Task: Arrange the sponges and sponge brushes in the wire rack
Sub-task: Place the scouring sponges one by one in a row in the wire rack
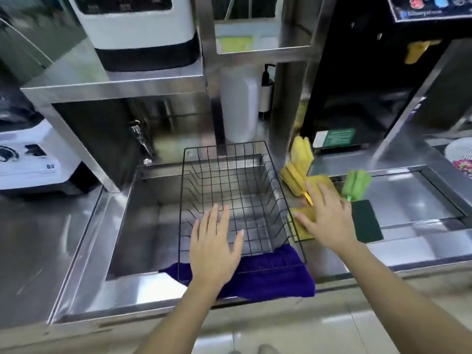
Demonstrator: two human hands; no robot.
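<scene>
A black wire rack (265,159) sits across a steel sink, with nothing inside it. My left hand (214,246) hovers flat over the rack's near edge, fingers spread, holding nothing. My right hand (325,215) lies open on top of a yellow flat sponge (304,226) just right of the rack. Beyond it lie two yellow sponge brushes (291,181), one leaning upright (302,152), and a green sponge brush (356,185). A dark green scouring sponge (366,221) lies to the right of my right hand.
A purple cloth (275,279) drapes over the sink's front edge under the rack. A white blender base (33,159) stands at the left, a white appliance (143,29) on the steel shelf above, and a pump bottle (267,90) behind the rack. A second basin (408,195) lies right.
</scene>
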